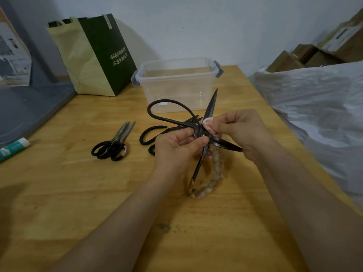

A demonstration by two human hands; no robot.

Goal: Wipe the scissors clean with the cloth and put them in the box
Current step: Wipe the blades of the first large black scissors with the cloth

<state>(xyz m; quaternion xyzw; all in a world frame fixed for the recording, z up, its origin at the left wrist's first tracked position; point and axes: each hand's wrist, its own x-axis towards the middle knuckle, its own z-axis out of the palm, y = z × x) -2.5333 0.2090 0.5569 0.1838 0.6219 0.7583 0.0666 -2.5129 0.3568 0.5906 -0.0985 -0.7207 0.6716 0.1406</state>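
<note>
Over the wooden worktop (78, 193), left hand (176, 148) grips open black iron scissors (211, 107); right hand (241, 130) pinches pink cloth (208, 125), best drawn tipward.

Two iron scissors (210, 108), black-handled scissors (115, 146) (one or two pairs), one box (176, 83), one cloth (208, 124).

Dim, soft light — blurred, warped edges.
</note>
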